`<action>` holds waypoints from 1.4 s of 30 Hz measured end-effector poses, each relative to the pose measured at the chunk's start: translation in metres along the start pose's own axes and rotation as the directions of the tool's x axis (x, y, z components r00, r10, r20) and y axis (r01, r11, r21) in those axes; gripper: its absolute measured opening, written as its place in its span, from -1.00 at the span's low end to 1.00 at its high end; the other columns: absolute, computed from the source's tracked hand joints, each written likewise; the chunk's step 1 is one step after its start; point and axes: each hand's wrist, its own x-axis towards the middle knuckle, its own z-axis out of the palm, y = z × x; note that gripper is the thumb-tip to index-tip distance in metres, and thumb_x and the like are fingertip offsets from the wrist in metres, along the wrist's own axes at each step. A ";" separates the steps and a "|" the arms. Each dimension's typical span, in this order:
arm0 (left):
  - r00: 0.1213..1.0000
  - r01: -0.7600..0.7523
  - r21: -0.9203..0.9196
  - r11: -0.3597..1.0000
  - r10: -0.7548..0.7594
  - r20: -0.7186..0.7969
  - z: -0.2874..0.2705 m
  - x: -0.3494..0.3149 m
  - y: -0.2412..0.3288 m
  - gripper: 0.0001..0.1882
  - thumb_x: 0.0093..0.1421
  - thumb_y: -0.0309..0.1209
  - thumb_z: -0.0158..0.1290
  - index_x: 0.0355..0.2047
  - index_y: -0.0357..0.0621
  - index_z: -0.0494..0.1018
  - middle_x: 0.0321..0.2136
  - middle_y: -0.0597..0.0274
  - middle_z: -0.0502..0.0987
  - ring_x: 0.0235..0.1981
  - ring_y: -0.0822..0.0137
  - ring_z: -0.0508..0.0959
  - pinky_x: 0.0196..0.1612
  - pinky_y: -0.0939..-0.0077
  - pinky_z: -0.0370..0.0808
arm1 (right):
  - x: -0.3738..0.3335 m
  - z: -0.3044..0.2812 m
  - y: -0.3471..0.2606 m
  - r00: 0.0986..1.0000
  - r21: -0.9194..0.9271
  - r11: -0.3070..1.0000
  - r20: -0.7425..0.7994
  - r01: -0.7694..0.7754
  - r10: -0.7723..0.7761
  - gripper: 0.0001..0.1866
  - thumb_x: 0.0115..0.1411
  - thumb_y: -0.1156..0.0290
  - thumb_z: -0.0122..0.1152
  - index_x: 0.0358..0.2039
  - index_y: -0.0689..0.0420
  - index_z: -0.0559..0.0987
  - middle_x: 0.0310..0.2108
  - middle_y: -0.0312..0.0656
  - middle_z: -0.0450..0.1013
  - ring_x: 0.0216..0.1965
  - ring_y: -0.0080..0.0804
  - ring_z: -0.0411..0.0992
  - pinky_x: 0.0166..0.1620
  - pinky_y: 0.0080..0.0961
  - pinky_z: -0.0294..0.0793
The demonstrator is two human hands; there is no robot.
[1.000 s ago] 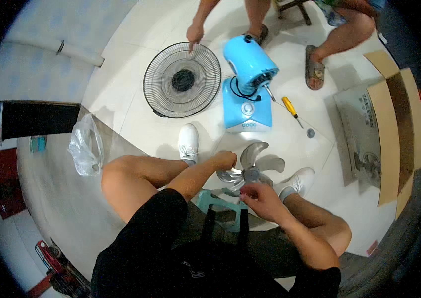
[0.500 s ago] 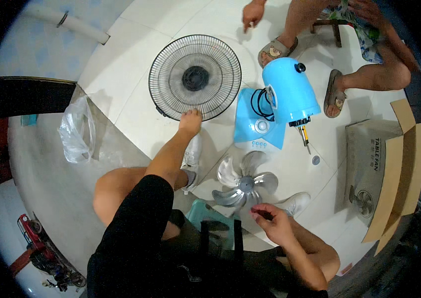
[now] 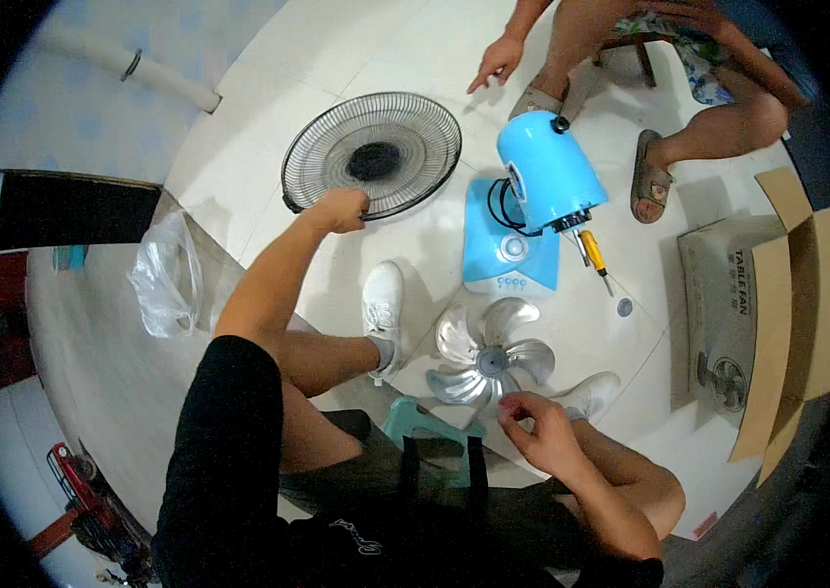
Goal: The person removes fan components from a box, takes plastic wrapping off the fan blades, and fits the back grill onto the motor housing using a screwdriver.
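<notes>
My left hand (image 3: 341, 209) is closed on the near rim of a round black wire fan grille (image 3: 405, 127), which is tilted. My right hand (image 3: 537, 433) has curled fingers beside the lower blades of a silvery fan blade wheel (image 3: 492, 361) on the floor. Its fingertips overlap a blade; whether they touch it or pinch something small, I cannot make out. Right of the grille stands a blue fan body (image 3: 552, 171) on its square base (image 3: 488, 257), with a black cord. A yellow-handled screwdriver (image 3: 592, 253) lies beside it, partly hidden by the fan head.
An open cardboard box (image 3: 719, 338) stands at the right. At the top right another person's hand (image 3: 499, 64) points toward the grille, near a sandalled foot (image 3: 650, 176). A clear plastic bag (image 3: 165, 279) lies left. A green stool (image 3: 420, 419) is beneath me.
My left hand has moved left and slightly up with the grille, tilting it. The other person's hand has come lower, toward the grille. My right hand has stayed by the blade wheel.
</notes>
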 end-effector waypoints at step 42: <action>0.465 -0.460 -0.553 0.695 -0.342 -0.817 -0.193 -0.266 -0.018 -0.71 0.18 -0.43 -0.04 -0.68 -0.21 0.29 -0.67 0.44 0.26 -0.59 0.56 0.21 -0.51 0.54 0.13 | -0.025 0.001 0.009 0.983 -0.151 0.974 -0.056 0.167 -0.177 -0.71 0.23 0.30 0.29 -0.17 0.28 0.62 -0.31 0.05 0.60 -0.29 -0.05 0.60 -0.19 -0.23 0.57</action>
